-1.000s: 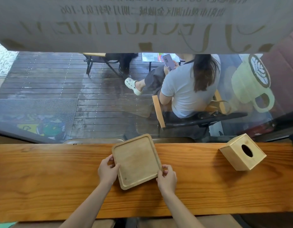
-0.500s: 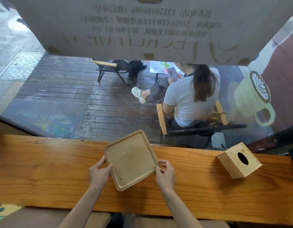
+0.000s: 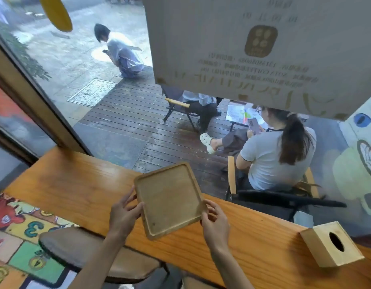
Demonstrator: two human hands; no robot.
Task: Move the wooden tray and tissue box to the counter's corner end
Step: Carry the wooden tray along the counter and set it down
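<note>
A square wooden tray point(image 3: 170, 200) with a raised rim is lifted above the long wooden counter point(image 3: 76, 188), tilted with its far edge up. My left hand point(image 3: 123, 215) grips its left edge and my right hand point(image 3: 214, 223) grips its right near corner. The wooden tissue box point(image 3: 331, 246), a cube with an oval hole on top, stands on the counter at the far right, well apart from both hands. The counter's left end point(image 3: 30, 174) meets the window frame corner.
A round wooden stool point(image 3: 80, 253) stands under the counter's near edge, over a colourful number mat point(image 3: 20, 230). Beyond the window glass, people sit on chairs on a wet deck, and one person crouches on the pavement. A printed sign point(image 3: 259, 51) covers the upper window.
The tray has left the counter and moved left in both hands, tilting up. The view has swung left, bringing the counter's left end into sight and pushing the tissue box towards the right edge.
</note>
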